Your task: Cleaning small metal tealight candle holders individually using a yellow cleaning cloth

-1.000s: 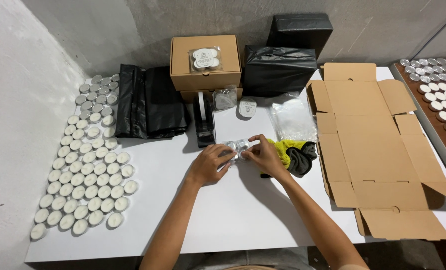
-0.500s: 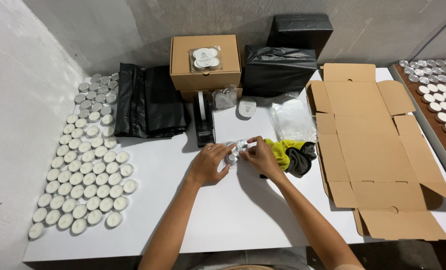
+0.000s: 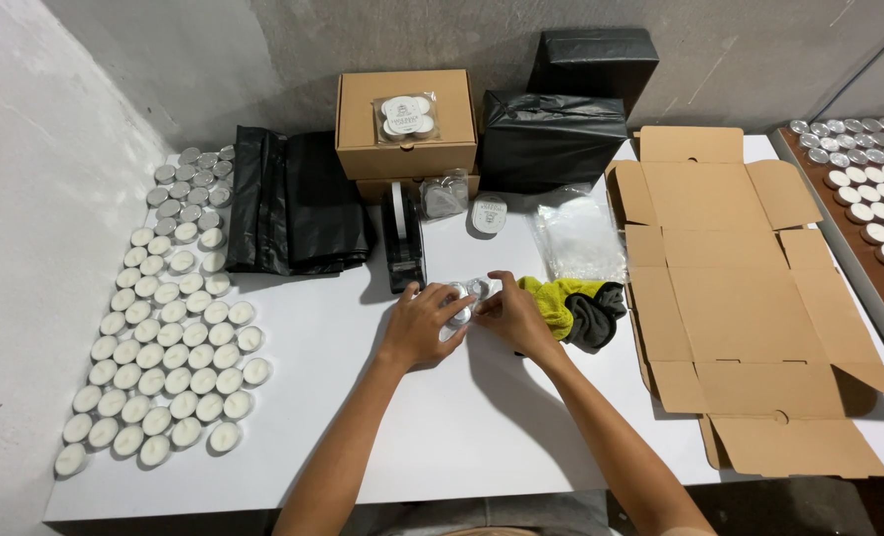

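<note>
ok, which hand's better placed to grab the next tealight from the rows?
Probably left. The left hand lies nearer the tealight rows on the left part of the table. The right hand would have to cross over. Both hands now hold the small clear pack.

A single view is given, taken from a head-worn camera set above the white counter (image 3: 482, 417) and aimed steeply down and forward toward the wall. The hands (image 3: 467, 318) are seen at arm's length, mid-frame; no second view is offered
</note>
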